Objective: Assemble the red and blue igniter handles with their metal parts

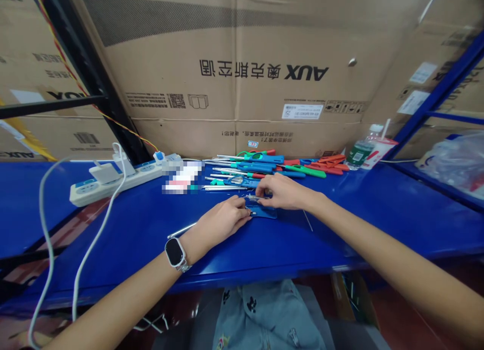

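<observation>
My left hand [227, 220], with a watch [175, 252] on its wrist, is closed on an opened blue long-nosed lighter casing [266, 212] lying at the table. A metal tube [182, 230] sticks out to the left from behind this hand. Just above the casing, my right hand [282, 192] pinches a small clear and silvery part [257, 197]; the fingers hide much of it. Beyond both hands lies a pile of long-nosed lighters [260, 167], blue, green and red, with metal tubes pointing left. Under my right wrist lies a thin rod [308, 221].
A white power strip [86, 192] with plugs and cables is on the left, beside a blurred-out object [184, 177]. Orange-red casing parts [329, 164], a bottle [357, 153] and a cup [379, 152] stand back right. Large cardboard boxes [242, 32] wall off the blue table's [363, 214] back.
</observation>
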Motion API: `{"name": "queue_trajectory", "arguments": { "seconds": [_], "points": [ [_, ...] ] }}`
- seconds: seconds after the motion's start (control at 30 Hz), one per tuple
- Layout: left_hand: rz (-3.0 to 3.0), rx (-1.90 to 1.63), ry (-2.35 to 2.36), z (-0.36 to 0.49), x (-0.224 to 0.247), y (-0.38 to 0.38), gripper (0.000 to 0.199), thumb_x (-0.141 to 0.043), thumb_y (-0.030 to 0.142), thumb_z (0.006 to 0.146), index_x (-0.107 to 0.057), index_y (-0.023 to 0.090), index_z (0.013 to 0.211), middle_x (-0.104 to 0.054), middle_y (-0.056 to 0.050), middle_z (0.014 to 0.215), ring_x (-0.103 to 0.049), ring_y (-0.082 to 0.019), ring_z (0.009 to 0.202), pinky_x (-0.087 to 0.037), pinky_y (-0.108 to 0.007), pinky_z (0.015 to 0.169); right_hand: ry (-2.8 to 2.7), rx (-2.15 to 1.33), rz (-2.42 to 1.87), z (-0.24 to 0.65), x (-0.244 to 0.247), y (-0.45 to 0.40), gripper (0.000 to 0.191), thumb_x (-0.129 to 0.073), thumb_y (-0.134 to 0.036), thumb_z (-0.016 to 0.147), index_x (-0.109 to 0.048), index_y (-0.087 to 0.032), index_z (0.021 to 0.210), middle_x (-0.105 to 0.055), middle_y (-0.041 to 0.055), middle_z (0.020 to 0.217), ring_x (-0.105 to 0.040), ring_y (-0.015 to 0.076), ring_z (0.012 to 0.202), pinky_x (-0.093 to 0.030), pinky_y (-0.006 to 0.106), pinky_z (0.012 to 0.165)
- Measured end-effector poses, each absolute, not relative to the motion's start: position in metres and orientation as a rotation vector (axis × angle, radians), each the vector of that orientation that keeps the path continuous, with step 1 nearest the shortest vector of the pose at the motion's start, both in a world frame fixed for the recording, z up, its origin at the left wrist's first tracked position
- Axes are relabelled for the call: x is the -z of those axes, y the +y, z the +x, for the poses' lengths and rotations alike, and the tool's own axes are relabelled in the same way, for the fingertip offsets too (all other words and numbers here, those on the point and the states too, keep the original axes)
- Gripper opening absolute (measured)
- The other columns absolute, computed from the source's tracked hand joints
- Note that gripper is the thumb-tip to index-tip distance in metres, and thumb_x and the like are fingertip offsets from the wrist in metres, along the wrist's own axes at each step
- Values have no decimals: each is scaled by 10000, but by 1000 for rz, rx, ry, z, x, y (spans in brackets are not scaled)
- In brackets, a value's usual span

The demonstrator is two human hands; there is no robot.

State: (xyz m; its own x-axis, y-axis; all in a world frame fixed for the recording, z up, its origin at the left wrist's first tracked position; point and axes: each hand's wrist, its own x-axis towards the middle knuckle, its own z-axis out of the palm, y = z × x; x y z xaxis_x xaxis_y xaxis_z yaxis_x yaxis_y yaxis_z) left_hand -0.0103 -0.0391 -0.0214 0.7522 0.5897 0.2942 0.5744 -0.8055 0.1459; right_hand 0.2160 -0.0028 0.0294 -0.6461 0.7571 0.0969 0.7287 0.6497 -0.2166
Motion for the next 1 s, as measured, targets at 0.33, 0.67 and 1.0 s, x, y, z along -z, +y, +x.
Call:
{"name": "queue_trajectory", "arguments": {
  "seconds": [0.33, 0.67, 1.0],
  "points": [
    [2907, -493, 982, -10, 20, -39, 249, -525, 254, 1054, -747, 152, 1006, -650, -75, 953, -628, -207, 884, -538, -329, 763, -2585, -112, -993, 239, 7, -32, 120, -715, -214, 935, -769, -182, 1037, -717, 99, 1048, -661, 247, 1019, -506, 441, 916],
    [2784, -714, 1050, -8, 18, -30, 209, -713, 332, 946, -665, 182, 1084, -614, -81, 1088, -593, -277, 1052, -521, -467, 930, -2499, 101, -797, 240, 18, -34, 144, -628, -236, 995, -725, -159, 1068, -737, 101, 1033, -667, 252, 980, -518, 447, 893],
    [2716, -690, 1069, -8, 21, -27, 293, -750, 361, 916, -646, 202, 1139, -626, -81, 1158, -593, -282, 1133, -502, -474, 991, -2469, 152, -822, 246, 19, -34, 174, -607, -268, 1012, -747, -191, 1080, -745, 95, 1044, -671, 247, 1025, -517, 453, 928]
  ]
}}
